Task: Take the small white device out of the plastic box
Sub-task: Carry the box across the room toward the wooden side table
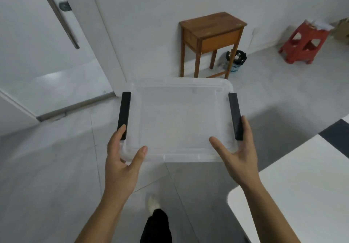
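A clear plastic box (179,122) with a frosted lid and two black side clasps hangs in the air in front of me, above the floor. My left hand (122,159) grips its near left corner, thumb on the lid and fingers by the left black clasp (124,114). My right hand (238,154) holds the near right corner, thumb on top and fingers against the right clasp (235,116). The lid is on. No small white device is visible through the cloudy plastic.
A white table (302,186) fills the lower right. Beyond the box stands a small wooden side table (211,35) with a blue waste basket (236,61) beside it. A red stool (306,42) sits far right. A doorway opens at left. My leg shows below.
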